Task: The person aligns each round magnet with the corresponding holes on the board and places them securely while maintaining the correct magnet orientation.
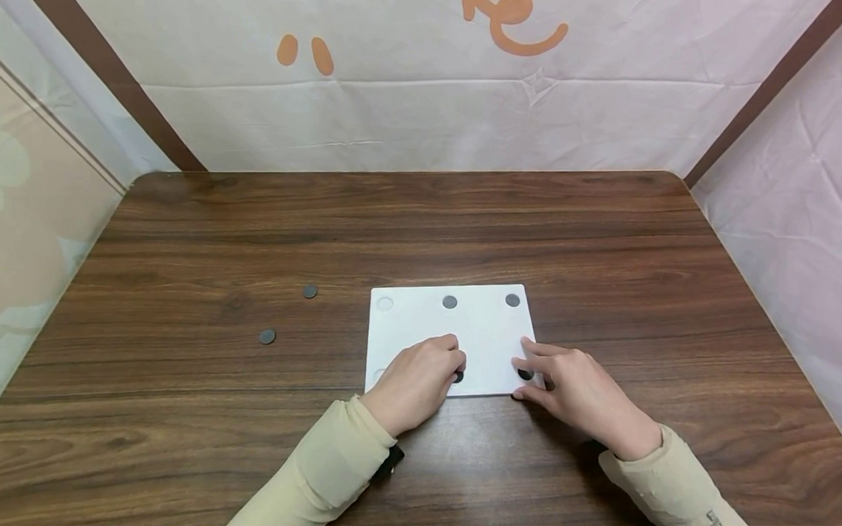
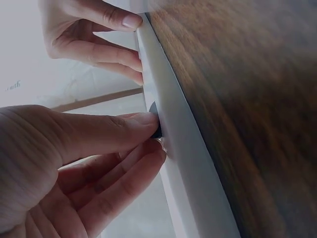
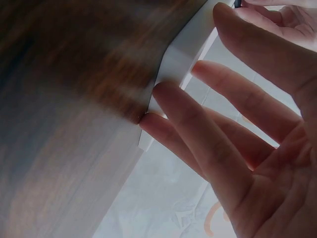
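A white rectangular board (image 1: 489,338) with round recesses lies on the table. At its front middle, my left hand (image 1: 420,379) pinches a small dark disc (image 2: 155,119) between thumb and fingers, against the board's surface. My right hand (image 1: 581,385) is at the front right corner, its fingers spread and nearly straight. Its thumb touches the front edge and other fingertips touch the right edge. Beneath that hand, another dark disc (image 1: 525,375) partly shows on the board. Two more discs, the back middle one (image 1: 450,302) and the back right one (image 1: 512,300), sit in the far row.
Two loose dark discs, a farther one (image 1: 310,292) and a nearer one (image 1: 267,336), lie left of the board on the brown wooden table (image 1: 184,248). The back left recess (image 1: 384,304) holds no disc; the front left recess (image 1: 379,374) is partly covered by my hand. Printed fabric walls (image 1: 416,124) surround the table.
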Tool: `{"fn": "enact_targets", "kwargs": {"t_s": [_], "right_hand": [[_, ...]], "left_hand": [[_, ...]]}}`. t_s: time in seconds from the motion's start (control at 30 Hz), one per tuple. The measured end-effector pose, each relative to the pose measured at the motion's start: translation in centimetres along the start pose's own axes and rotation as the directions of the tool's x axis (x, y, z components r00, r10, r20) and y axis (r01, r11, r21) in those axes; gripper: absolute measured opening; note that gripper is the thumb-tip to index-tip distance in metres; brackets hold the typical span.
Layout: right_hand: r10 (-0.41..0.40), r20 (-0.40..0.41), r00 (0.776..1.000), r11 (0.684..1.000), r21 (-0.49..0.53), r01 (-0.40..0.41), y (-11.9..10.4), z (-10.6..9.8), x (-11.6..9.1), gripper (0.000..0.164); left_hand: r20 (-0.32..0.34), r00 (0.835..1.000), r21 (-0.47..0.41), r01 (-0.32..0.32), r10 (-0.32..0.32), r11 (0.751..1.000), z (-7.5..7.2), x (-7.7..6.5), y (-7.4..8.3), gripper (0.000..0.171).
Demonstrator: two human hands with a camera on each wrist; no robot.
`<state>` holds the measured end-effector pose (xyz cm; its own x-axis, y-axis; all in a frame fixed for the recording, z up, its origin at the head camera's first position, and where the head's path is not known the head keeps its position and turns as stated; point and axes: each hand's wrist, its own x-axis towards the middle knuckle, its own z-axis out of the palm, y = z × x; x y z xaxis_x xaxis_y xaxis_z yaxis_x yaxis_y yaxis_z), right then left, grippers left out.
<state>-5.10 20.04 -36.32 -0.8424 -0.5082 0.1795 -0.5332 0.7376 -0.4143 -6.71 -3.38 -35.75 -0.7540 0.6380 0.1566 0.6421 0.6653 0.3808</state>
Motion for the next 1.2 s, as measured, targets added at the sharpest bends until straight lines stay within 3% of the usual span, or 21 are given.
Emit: {"fn": "enact_targets", "kwargs": {"t_s": [0.47,0.87,1.2], "right_hand": [[-0.014,-0.004,1.000,1.000,0.002,0.014,0.06,0.12,0.02,0.033],[-0.009,-0.001,1.000,1.000,-0.011,0.009,0.04,0.07,-0.01,0.034],[-0.008,0.004,1.000,1.000,-0.005,0.008,0.01,0.03,-0.02,0.033]], "left_hand": [[0.012,0.999,-0.012,0.039,-0.039,0.999,-0.09,0.25,0.22,0.010],[0.013,1.000,-0.002,0.023,-0.023,1.000,0.05,0.27,0.25,0.013],[0.018,0.999,0.028,0.046,-0.047,0.999,-0.42,-0.43,-0.30,0.013]]}}
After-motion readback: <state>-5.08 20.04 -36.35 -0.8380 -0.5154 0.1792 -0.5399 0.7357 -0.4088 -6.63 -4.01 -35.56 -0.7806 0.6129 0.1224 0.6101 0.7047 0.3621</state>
